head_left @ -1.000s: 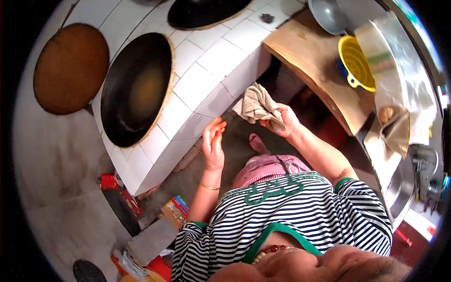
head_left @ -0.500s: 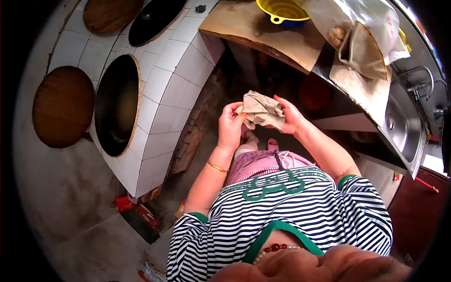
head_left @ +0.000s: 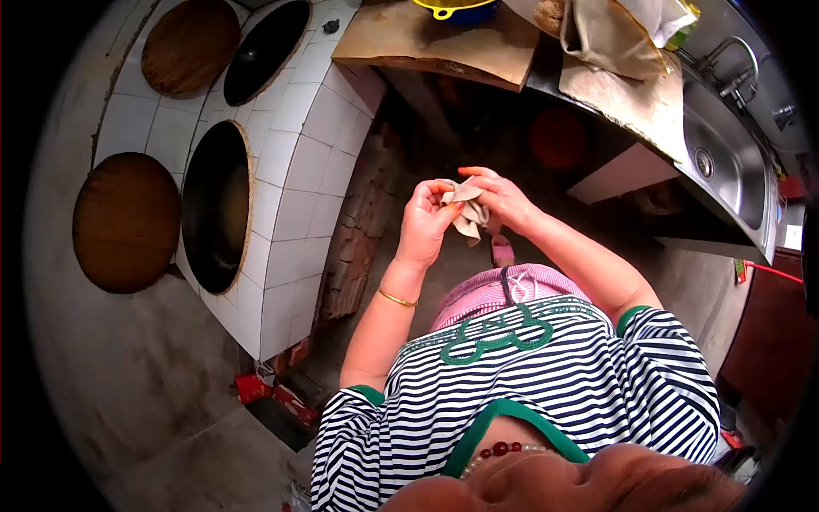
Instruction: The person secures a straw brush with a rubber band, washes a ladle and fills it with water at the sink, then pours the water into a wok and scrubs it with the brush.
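Head view: I have two bare hands in sight, both on one cloth [head_left: 467,220]. The cloth is bunched and held in the air ahead of the waist, between the two hands; its lower end hangs free.

Left hand [head_left: 422,226]: fingers curled, thumb and forefinger pinched on the cloth at its left side. A gold bangle [head_left: 397,298] sits on this wrist.

Right hand [head_left: 506,203]: fingers bent together over the right side of the cloth and closed on it, one finger extended toward the left hand. I cannot see all of its fingertips.

Left of the hands: a white-tiled stove [head_left: 294,209] with a near wok [head_left: 209,209] and a far wok [head_left: 266,51] set into it. A near wooden lid [head_left: 126,222] and a far wooden lid [head_left: 190,45] lie beside them.

Ahead of the hands: a wood-topped desk [head_left: 435,44], carrying a yellow strainer [head_left: 441,13] at the upper edge of my view. Right: a metal sink [head_left: 729,158] with a tap [head_left: 735,84]. I note a red object [head_left: 559,136] in the shadow below, too dark to identify.
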A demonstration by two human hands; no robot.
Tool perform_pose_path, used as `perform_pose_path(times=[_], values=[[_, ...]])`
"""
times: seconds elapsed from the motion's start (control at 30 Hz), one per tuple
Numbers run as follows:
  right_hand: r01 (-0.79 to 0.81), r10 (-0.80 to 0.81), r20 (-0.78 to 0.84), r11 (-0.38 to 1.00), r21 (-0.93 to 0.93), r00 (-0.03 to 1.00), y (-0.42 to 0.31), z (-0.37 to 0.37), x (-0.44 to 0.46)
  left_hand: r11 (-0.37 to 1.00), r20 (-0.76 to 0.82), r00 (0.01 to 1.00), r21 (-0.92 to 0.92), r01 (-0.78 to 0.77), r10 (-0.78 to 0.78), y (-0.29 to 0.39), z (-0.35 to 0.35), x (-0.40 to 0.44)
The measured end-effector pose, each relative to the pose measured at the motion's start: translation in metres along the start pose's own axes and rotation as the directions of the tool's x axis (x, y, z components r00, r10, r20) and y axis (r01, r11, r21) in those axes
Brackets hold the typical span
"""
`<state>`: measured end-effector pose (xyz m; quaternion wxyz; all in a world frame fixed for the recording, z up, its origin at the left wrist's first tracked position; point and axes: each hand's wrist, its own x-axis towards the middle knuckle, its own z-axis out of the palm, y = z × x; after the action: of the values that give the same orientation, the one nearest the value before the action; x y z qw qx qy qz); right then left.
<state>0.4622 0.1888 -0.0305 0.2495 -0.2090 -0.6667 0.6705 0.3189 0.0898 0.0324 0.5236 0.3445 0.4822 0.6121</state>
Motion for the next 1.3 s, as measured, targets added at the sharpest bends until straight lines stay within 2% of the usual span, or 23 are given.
perform_pose_path(times=[0.03, 0.1, 0.13, 0.17, 0.23, 0.27, 0.43, 0.53, 0.63, 0.7, 0.73, 0.77, 0.8, 0.83, 0.9, 0.93, 0.97, 1.0, 1.03, 1.1, 1.17, 1.27, 1.3], values=[[-0.093, 0.117, -0.098, 0.97, 0.226, 0.988, -0.005, 0.007, -0.009, 1.0, -0.025, 1.0, -0.01, 0.004, -0.004, -0.003, -0.002, -0.008], [-0.171, 0.333, -0.145, 0.756, 0.632, 0.932, -0.008, 0.005, -0.019, 0.999, -0.082, 0.997, -0.032, 0.014, -0.017, -0.007, -0.012, -0.029], [-0.204, 0.116, 0.168, 0.603, 0.771, 0.979, 0.005, -0.013, -0.016, 0.992, -0.166, 0.985, -0.124, 0.03, -0.051, -0.005, -0.017, -0.042], [-0.124, 0.44, -0.191, 0.593, 0.795, 0.878, 0.021, -0.011, -0.032, 0.983, -0.202, 0.979, -0.185, -0.014, -0.024, -0.005, -0.025, -0.057], [-0.077, 0.511, -0.129, 0.362, 0.929, 0.85, 0.014, -0.019, -0.055, 0.965, -0.263, 0.964, -0.26, -0.037, -0.034, -0.004, -0.043, -0.086], [-0.116, 0.529, -0.087, 0.338, 0.934, 0.844, 0.018, -0.019, -0.067, 0.969, -0.28, 0.959, -0.245, -0.034, -0.037, -0.004, -0.045, -0.1], [-0.125, 0.566, -0.201, 0.484, 0.866, 0.799, 0.003, 0.017, -0.115, 0.986, -0.362, 0.93, -0.168, 0.0, -0.062, -0.018, -0.039, -0.156], [-0.102, 0.574, -0.211, 0.463, 0.881, 0.791, -0.005, 0.021, -0.148, 0.996, -0.362, 0.929, -0.077, 0.052, -0.077, -0.033, -0.03, -0.176], [-0.101, 0.505, -0.318, 0.639, 0.762, 0.802, -0.006, 0.015, -0.176, 0.994, -0.333, 0.937, -0.002, 0.11, -0.104, -0.044, -0.019, -0.19], [-0.13, 0.415, -0.392, 0.805, 0.58, 0.821, -0.01, 0.002, -0.195, 0.994, -0.317, 0.943, -0.023, 0.102, -0.104, -0.055, -0.005, -0.193], [-0.106, 0.412, -0.383, 0.783, 0.613, 0.827, -0.02, -0.006, -0.203, 0.994, -0.315, 0.943, -0.023, 0.106, -0.108, -0.061, 0.004, -0.19], [-0.105, 0.415, -0.327, 0.738, 0.667, 0.849, -0.004, -0.054, -0.213, 0.994, -0.359, 0.927, -0.004, 0.112, -0.106, -0.093, 0.04, -0.172], [-0.027, 0.342, -0.292, 0.69, 0.724, 0.893, -0.007, -0.063, -0.225, 0.989, -0.354, 0.925, 0.005, 0.147, -0.135, -0.097, 0.047, -0.172], [0.0, 0.386, -0.271, 0.574, 0.819, 0.882, -0.022, -0.07, -0.235, 0.988, -0.335, 0.93, -0.006, 0.157, -0.15, -0.099, 0.06, -0.171], [-0.018, 0.322, -0.229, 0.613, 0.79, 0.919, -0.029, -0.089, -0.251, 0.979, -0.311, 0.931, 0.007, 0.203, -0.191, -0.093, 0.081, -0.168], [-0.19, 0.371, -0.242, 0.816, 0.546, 0.896, -0.023, -0.107, -0.26, 0.969, -0.303, 0.934, 0.091, 0.228, -0.192, -0.094, 0.088, -0.164], [-0.424, 0.445, -0.26, 0.896, 0.134, 0.857, -0.019, -0.127, -0.272, 0.953, -0.296, 0.936, 0.174, 0.247, -0.189, -0.098, 0.095, -0.159], [-0.33, 0.425, -0.241, 0.877, 0.35, 0.873, -0.002, -0.165, -0.287, 0.928, -0.298, 0.942, 0.282, 0.243, -0.156, -0.122, 0.118, -0.137], [-0.238, 0.415, -0.229, 0.805, 0.544, 0.88, -0.007, -0.175, -0.3, 0.933, -0.327, 0.929, 0.246, 0.262, -0.174, -0.121, 0.137, -0.128], [0.031, 0.276, -0.275, 0.652, 0.758, 0.921, -0.037, -0.2, -0.331, 0.93, -0.284, 0.933, 0.228, 0.29, -0.221, -0.127, 0.166, -0.116], [-0.108, 0.343, -0.39, 0.852, 0.512, 0.854, -0.047, -0.234, -0.353, 0.922, -0.252, 0.932, 0.22, 0.318, -0.262, -0.141, 0.2, -0.097], [0.092, 0.196, -0.532, 0.88, 0.466, 0.824, -0.059, -0.302, -0.391, 0.913, -0.185, 0.934, 0.224, 0.342, -0.305, -0.161, 0.265, -0.067], [0.142, 0.224, -0.527, 0.811, 0.567, 0.82, -0.061, -0.325, -0.405, 0.912, -0.158, 0.937, 0.226, 0.342, -0.312, -0.165, 0.284, -0.058]])
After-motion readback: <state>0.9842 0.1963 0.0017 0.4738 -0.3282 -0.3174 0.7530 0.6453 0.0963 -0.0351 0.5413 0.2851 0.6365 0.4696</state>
